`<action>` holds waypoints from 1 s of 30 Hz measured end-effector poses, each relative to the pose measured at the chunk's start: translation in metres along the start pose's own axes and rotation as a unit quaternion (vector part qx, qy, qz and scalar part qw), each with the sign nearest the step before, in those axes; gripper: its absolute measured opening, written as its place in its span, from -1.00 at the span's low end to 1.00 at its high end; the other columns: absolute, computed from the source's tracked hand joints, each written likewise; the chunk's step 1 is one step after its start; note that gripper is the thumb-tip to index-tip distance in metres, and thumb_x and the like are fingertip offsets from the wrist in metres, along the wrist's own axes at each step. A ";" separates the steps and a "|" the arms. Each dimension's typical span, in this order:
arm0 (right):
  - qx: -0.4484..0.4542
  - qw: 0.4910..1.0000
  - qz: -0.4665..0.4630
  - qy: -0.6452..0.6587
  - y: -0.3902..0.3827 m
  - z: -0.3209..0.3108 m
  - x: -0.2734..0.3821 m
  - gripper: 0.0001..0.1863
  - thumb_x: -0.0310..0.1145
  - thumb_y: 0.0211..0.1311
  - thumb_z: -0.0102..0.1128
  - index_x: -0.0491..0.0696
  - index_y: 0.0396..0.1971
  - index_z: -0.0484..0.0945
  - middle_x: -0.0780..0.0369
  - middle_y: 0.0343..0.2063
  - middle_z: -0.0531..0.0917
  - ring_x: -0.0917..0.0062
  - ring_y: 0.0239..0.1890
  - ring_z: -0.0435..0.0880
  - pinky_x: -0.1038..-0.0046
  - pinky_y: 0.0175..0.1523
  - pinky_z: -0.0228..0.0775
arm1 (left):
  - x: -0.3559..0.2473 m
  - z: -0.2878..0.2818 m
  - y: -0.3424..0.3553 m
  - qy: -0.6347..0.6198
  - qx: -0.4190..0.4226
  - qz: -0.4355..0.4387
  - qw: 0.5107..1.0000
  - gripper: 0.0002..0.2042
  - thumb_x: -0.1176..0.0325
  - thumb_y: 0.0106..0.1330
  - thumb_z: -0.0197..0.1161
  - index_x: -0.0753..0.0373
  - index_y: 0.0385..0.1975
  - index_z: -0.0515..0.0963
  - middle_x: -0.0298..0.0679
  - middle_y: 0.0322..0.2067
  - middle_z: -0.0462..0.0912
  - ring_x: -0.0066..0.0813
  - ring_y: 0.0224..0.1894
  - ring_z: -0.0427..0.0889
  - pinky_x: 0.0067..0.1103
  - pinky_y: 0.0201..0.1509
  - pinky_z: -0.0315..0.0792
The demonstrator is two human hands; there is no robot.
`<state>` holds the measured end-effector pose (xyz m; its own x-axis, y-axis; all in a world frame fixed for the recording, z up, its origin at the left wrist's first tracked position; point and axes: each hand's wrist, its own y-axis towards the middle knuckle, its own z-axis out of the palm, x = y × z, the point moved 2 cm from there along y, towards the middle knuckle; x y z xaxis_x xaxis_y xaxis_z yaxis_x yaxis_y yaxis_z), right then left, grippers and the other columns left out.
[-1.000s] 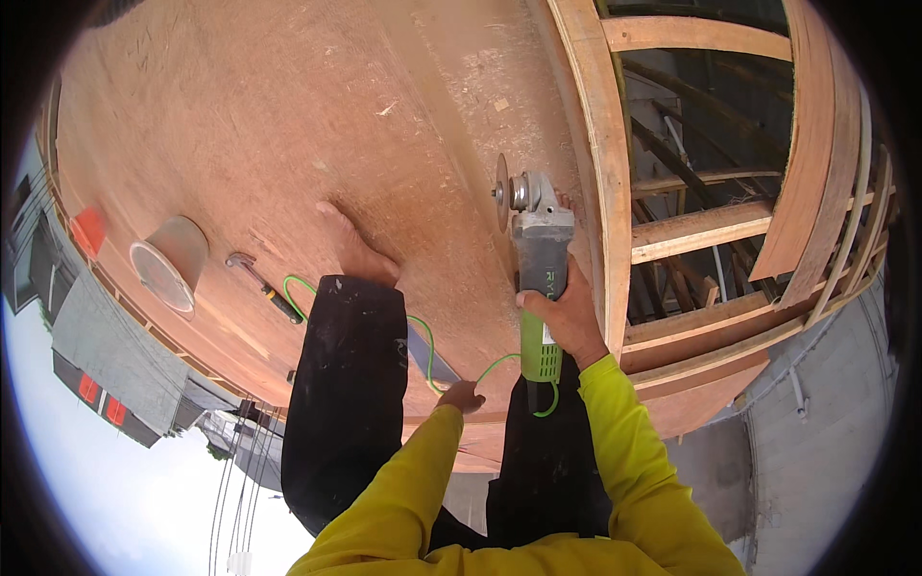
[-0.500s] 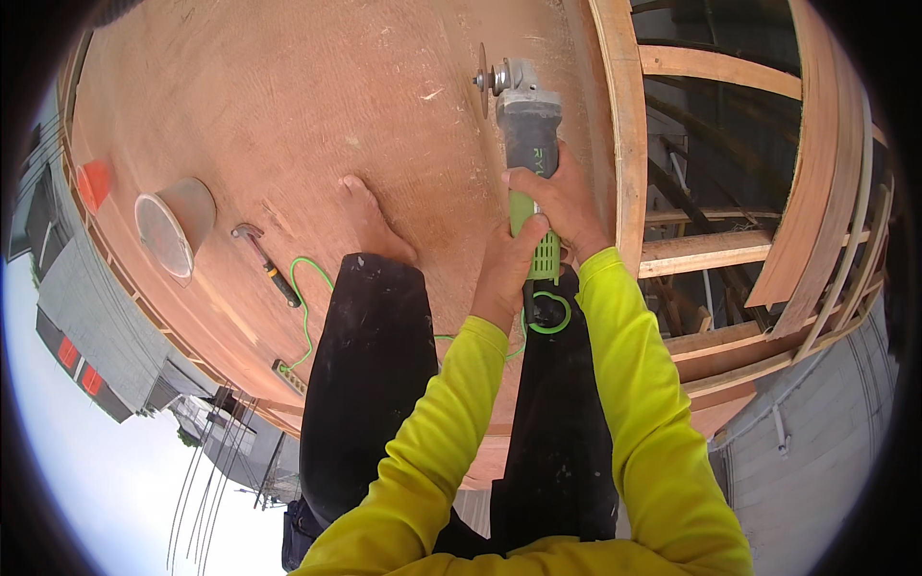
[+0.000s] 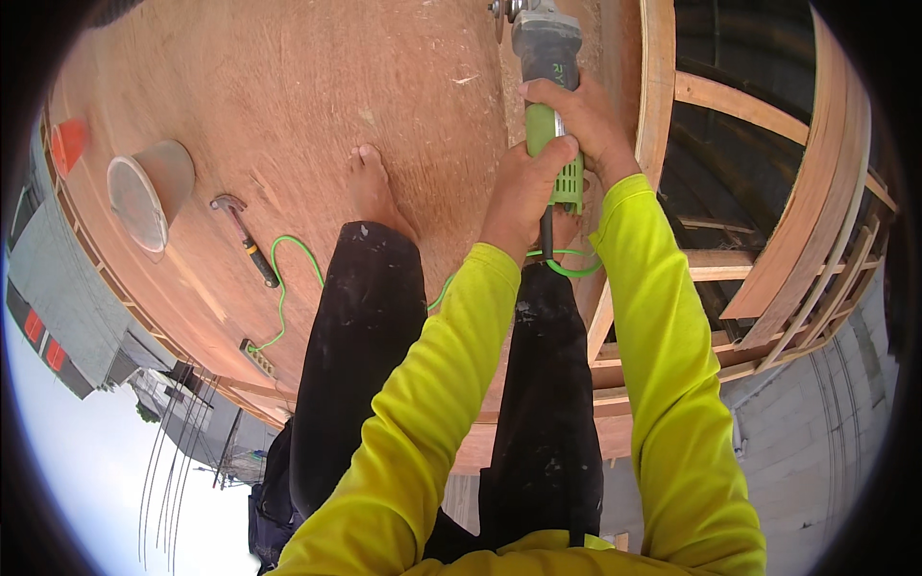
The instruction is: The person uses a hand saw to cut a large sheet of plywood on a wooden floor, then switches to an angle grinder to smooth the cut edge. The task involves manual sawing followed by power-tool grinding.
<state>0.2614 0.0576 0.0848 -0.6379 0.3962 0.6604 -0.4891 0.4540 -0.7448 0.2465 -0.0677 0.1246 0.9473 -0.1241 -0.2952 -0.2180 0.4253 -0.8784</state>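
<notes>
Both hands grip a green and black angle grinder [image 3: 545,58], whose metal head and disc reach the top edge of the view, partly cut off. Round the rear of its green body my left hand [image 3: 528,182] is closed, thumb on top. Further forward, my right hand [image 3: 591,120] wraps the body from the right side. From the grinder's tail a green cord [image 3: 574,273] loops past my right leg. Beneath the tool lies a reddish plywood deck [image 3: 288,115]; whether the disc touches it cannot be made out.
On the deck at left lie a claw hammer [image 3: 248,240], a grey bucket [image 3: 152,192] on its side, an orange container [image 3: 67,144] and a power strip [image 3: 256,358]. At right, past a timber edge beam [image 3: 656,86], the framing [image 3: 740,98] has open gaps. My bare left foot [image 3: 373,187] stands on the plywood.
The grinder, held in both hands, has moved forward, up toward the top of the view. The deck, bucket and hammer have shifted left in view as my head moved.
</notes>
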 end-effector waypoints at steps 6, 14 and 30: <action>0.003 1.000 0.007 -0.027 0.008 0.000 0.010 -0.45 -0.15 0.05 0.51 -0.17 -0.05 0.55 0.20 -0.30 0.69 0.51 -0.38 0.67 0.44 -0.25 0.53 | -0.005 0.001 0.008 -0.010 0.001 -0.004 1.000 -0.66 0.22 0.31 0.34 0.36 -0.08 0.57 -0.20 -0.34 0.66 -0.45 -0.39 0.66 -0.49 -0.35 0.53; 0.037 0.999 0.025 0.006 0.021 -0.004 0.002 -0.49 -0.24 0.09 0.50 -0.18 -0.05 0.51 0.18 -0.35 0.66 0.46 -0.40 0.73 0.42 -0.33 0.60 | 0.001 0.000 0.015 -0.012 0.015 -0.013 1.000 -0.62 0.16 0.35 0.33 0.32 -0.02 0.54 -0.15 -0.28 0.67 -0.37 -0.35 0.70 -0.43 -0.33 0.59; 0.028 0.998 0.054 0.027 0.007 0.002 0.004 -0.55 -0.16 0.00 0.51 -0.16 -0.21 0.62 0.23 -0.38 0.67 0.51 -0.40 0.64 0.39 -0.28 0.49 | 0.012 -0.005 0.015 -0.023 0.014 0.000 1.000 -0.62 0.17 0.33 0.32 0.35 -0.04 0.54 -0.12 -0.32 0.67 -0.34 -0.38 0.68 -0.39 -0.35 0.55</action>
<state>0.2536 0.0607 0.0822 -0.6566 0.4834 0.5789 -0.4527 0.3613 -0.8152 0.2538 -0.0677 0.1061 0.9573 -0.0819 -0.2773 -0.2125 0.4511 -0.8668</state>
